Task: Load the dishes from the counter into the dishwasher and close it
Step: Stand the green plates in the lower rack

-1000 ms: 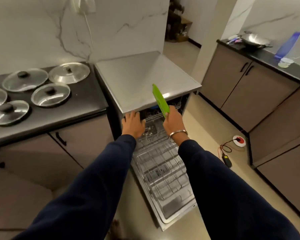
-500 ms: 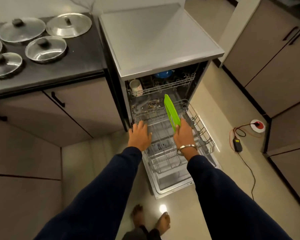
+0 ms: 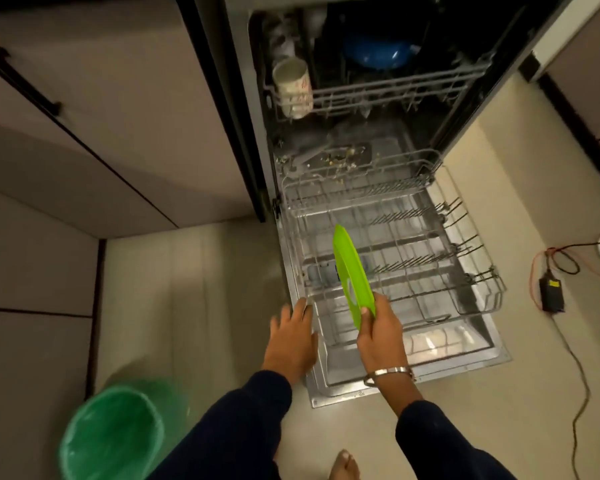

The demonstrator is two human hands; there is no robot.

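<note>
So you've got the green plate (image 3: 352,275) pinched by its near rim in your right hand (image 3: 378,336), thumb on one face and fingers wrapped behind, and it's standing on edge over the front-left part of the lower rack (image 3: 426,244). Holding it edge-on like that makes sense to me, since the tines only take a plate that drops in vertically between them. Whether the bottom edge is already seated in a slot or just hovering above the wire, I honestly can't tell from this angle. Your left hand (image 3: 293,336) has nothing in it, fingers spread and relaxed, with the tips at the rack's front-left corner; looks like it's there to steady the rack so it doesn't roll while the plate goes in. The rack is pulled right out over the dropped dishwasher door (image 3: 465,358), which gives you clear access from above. Up in the upper rack (image 3: 395,91) there's a white mug (image 3: 291,86) lying tipped at the left and a blue bowl (image 3: 378,53) further back. Green bin (image 3: 115,431) sits on the floor by your left leg.
</note>
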